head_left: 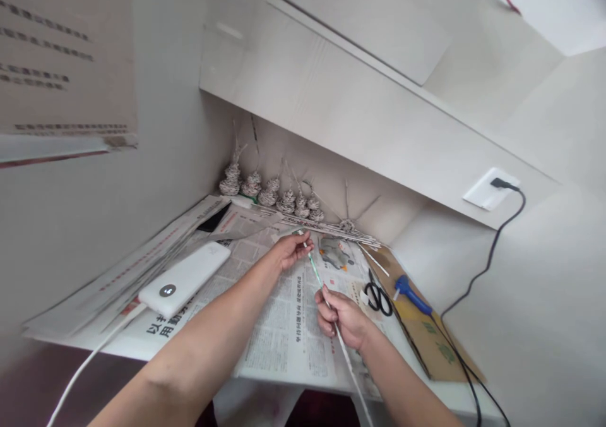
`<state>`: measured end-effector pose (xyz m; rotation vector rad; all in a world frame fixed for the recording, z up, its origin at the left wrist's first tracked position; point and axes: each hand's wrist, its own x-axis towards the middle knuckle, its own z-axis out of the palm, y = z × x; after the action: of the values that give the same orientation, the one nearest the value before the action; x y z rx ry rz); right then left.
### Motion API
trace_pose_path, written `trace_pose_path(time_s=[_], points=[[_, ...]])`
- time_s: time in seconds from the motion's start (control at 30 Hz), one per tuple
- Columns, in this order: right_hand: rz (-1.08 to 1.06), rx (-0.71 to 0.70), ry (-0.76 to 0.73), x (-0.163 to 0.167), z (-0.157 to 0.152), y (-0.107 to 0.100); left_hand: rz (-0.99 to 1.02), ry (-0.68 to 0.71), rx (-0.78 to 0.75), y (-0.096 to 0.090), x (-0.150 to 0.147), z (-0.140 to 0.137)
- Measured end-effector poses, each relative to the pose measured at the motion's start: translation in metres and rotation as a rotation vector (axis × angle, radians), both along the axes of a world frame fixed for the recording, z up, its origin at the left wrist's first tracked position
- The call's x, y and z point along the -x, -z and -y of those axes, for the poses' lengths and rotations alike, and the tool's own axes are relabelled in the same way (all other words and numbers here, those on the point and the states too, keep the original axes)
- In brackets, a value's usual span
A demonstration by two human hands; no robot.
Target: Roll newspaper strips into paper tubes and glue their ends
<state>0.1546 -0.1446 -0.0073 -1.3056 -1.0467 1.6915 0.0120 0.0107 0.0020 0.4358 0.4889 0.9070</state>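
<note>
A long thin rolled paper stick [348, 367], whitish with a green stretch near its far end, slants from the table's middle down past the front edge. My left hand [292, 251] pinches it close to its far tip. Lower down, my right hand [343, 316] has its fingers closed round the same stick. Both hands hover over newspaper sheets [269, 345] spread on the table. Right of my hands lie black-handled scissors [379, 297] and a blue glue gun [411, 294] on a flat piece of cardboard [435, 345].
Several woven paper gourd shapes [268, 191] line the back wall, with a spoked woven piece [347, 224] beside them. Bundled paper sticks [326, 230] lie before them. A white power bank [187, 277] with a cable sits left. A black cord [492, 256] hangs from a wall socket [490, 188].
</note>
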Motion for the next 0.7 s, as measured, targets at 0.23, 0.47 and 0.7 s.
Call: trace_pose_path(time_s=[0.23,0.47,0.7], points=[[0.736,-0.335,0.151,-0.002,-0.006,0.001,-0.015,-0.041,-0.003,0.004,-0.001,-0.003],[0.777,-0.328,0.185,0.001,-0.010,0.007,-0.029,-0.037,0.007,0.004,-0.003,-0.003],[0.699,-0.228,0.190,0.011,-0.027,0.006,-0.061,-0.033,0.003,0.007,-0.005,-0.003]])
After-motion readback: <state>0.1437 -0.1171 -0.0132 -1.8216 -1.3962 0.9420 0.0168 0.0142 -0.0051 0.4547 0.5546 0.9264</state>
